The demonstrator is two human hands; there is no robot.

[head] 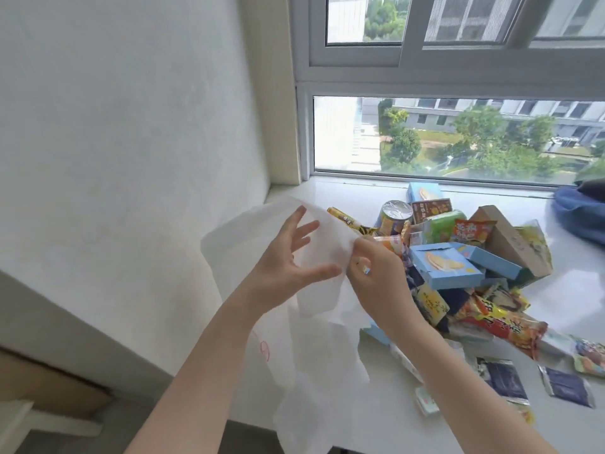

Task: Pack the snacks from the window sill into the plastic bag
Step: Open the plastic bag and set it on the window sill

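A thin white plastic bag (314, 365) hangs in front of me over the left end of the window sill (566, 290). My left hand (288, 260) has its fingers spread and straight against the bag's upper part. My right hand (373, 276) pinches the bag's top edge. A pile of snacks (465, 257) lies on the sill just right of my hands: light blue boxes (445, 267), a foil-topped can (394, 217), a green pack, and red and yellow wrappers (497, 322).
Several dark blue sachets (504, 381) lie loose on the sill's near right. A blue bag or cloth (579, 211) sits at the far right. The white wall stands left, the window behind the pile. A wooden piece and floor are at lower left.
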